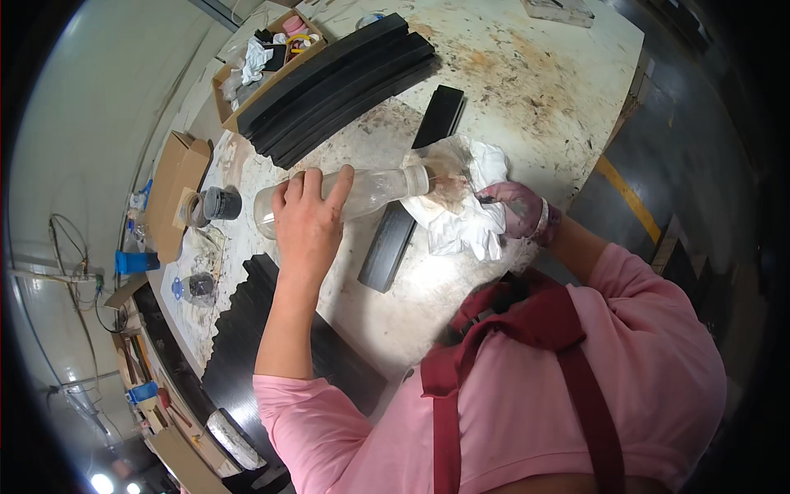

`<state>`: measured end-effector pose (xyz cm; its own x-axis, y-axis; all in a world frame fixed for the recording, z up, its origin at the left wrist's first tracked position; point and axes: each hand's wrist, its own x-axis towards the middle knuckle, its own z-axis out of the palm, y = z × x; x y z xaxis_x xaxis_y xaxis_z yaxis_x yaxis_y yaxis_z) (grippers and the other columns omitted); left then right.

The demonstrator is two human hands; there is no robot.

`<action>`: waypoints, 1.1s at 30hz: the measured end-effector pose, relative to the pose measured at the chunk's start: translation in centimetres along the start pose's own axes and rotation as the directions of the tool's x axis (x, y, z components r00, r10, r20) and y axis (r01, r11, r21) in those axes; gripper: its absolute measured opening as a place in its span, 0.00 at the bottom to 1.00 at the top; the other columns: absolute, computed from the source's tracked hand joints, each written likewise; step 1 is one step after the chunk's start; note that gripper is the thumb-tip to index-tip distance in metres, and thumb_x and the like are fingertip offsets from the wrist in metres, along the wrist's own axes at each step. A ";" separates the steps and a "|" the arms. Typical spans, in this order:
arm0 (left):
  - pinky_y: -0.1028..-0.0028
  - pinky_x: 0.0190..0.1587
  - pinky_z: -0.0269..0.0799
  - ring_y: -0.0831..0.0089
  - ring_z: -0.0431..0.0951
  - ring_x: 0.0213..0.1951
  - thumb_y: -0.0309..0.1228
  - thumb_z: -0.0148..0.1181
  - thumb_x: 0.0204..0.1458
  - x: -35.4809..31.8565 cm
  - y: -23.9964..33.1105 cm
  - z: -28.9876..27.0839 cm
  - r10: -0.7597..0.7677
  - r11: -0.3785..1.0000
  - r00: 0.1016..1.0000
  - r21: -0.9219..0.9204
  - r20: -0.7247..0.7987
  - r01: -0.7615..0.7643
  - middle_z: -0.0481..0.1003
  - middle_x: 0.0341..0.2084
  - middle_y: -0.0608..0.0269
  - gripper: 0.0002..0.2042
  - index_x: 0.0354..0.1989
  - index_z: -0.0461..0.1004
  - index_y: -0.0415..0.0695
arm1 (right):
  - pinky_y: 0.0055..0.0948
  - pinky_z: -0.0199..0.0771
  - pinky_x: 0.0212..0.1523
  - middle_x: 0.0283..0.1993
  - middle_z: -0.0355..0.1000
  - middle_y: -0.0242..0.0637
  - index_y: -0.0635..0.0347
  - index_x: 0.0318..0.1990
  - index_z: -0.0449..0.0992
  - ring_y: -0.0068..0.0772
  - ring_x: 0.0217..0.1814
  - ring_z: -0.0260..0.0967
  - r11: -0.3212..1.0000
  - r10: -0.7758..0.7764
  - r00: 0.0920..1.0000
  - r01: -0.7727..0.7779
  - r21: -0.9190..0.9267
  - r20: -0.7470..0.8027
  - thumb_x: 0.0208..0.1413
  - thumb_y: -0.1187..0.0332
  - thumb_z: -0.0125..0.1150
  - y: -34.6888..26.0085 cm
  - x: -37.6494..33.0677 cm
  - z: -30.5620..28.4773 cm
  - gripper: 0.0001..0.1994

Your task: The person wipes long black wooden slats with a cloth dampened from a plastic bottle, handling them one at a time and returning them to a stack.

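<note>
My bare left hand (306, 218) is wrapped round the body of a clear plastic bottle (374, 193). The bottle lies tipped nearly level, and its mouth points right, over a crumpled white cloth (457, 224). A wet-looking brownish stain shows on the cloth just beyond the mouth. My right hand (517, 210), in a thin stained purplish glove, grips the cloth's right side; some fingers are hidden in its folds. Under the bottle and cloth, a black bar (387, 249) lies slantwise on the stained white table (527, 99).
Several long black strips (337, 90) are stacked at the back left, beside a cardboard box (226, 103) of odds and ends. Dark jars (220, 203) stand at the left. More black strips (247, 354) lie near my left forearm. A white block (559, 10) sits at the far edge.
</note>
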<state>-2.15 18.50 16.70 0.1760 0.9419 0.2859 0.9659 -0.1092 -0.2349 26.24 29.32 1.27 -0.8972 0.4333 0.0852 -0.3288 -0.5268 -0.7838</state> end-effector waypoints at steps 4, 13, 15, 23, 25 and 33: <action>0.59 0.50 0.64 0.61 0.70 0.44 0.21 0.61 0.37 0.4 1.4 -1.2 0.002 0.999 1.000 -0.041 0.025 -0.001 0.67 0.37 0.60 0.28 0.52 0.70 0.57 | 0.45 0.75 0.48 0.45 0.73 0.49 0.68 0.57 0.63 0.44 0.48 0.73 0.792 0.364 0.911 -0.192 0.580 -0.195 0.58 0.73 0.45 0.6 -0.7 -1.0 0.19; 0.60 0.50 0.64 0.58 0.71 0.47 0.24 0.71 0.28 -0.9 -0.4 4.1 -0.077 0.969 0.997 -0.235 0.030 0.082 0.68 0.45 0.58 0.35 0.53 0.69 0.54 | 0.49 0.67 0.58 0.53 0.69 0.54 0.72 0.57 0.62 0.47 0.54 0.70 0.760 0.246 0.957 -0.092 0.644 -0.154 0.58 0.74 0.43 -0.7 0.5 -0.1 0.19; 0.59 0.52 0.64 0.56 0.70 0.48 0.25 0.70 0.30 -1.1 -2.3 6.1 -0.183 0.918 0.982 -0.348 0.052 0.190 0.67 0.47 0.56 0.34 0.53 0.68 0.52 | 0.45 0.68 0.58 0.54 0.69 0.50 0.72 0.55 0.65 0.44 0.55 0.69 0.750 0.348 0.914 -0.138 0.647 -0.208 0.56 0.74 0.51 -1.9 0.5 0.1 0.19; 0.68 0.55 0.63 0.58 0.71 0.51 0.43 0.70 0.40 -0.1 -12.2 13.0 -0.736 0.526 0.675 -0.671 -0.051 0.522 0.70 0.48 0.47 0.38 0.57 0.61 0.33 | 0.40 0.64 0.62 0.59 0.65 0.46 0.64 0.57 0.64 0.38 0.60 0.65 0.939 -0.232 0.882 0.313 0.142 -0.410 0.54 0.75 0.55 -6.0 -2.6 -4.9 0.21; 0.67 0.57 0.61 0.56 0.69 0.53 0.43 0.69 0.41 -0.7 -12.7 14.3 -0.781 0.422 0.624 -0.752 -0.018 0.506 0.68 0.51 0.44 0.39 0.57 0.60 0.30 | 0.38 0.63 0.63 0.58 0.67 0.46 0.66 0.57 0.65 0.38 0.60 0.65 0.851 -0.094 0.942 0.244 0.465 -0.322 0.58 0.74 0.50 -7.4 -2.1 -4.8 0.19; 0.63 0.62 0.56 0.47 0.62 0.60 0.47 0.66 0.45 -6.7 -8.9 12.5 -0.759 0.501 0.650 -0.627 0.011 0.596 0.61 0.57 0.34 0.43 0.60 0.56 0.26 | 0.29 0.70 0.52 0.51 0.72 0.43 0.69 0.51 0.70 0.35 0.50 0.72 0.730 -0.332 0.806 -0.110 -0.674 -0.490 0.56 0.69 0.57 -9.7 1.9 -5.5 0.17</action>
<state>-14.34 17.17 5.25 -0.6211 0.6990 0.3545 0.7084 0.3073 0.6354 29.31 39.28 5.64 -0.4697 0.8824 0.0271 0.0572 0.0611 -0.9965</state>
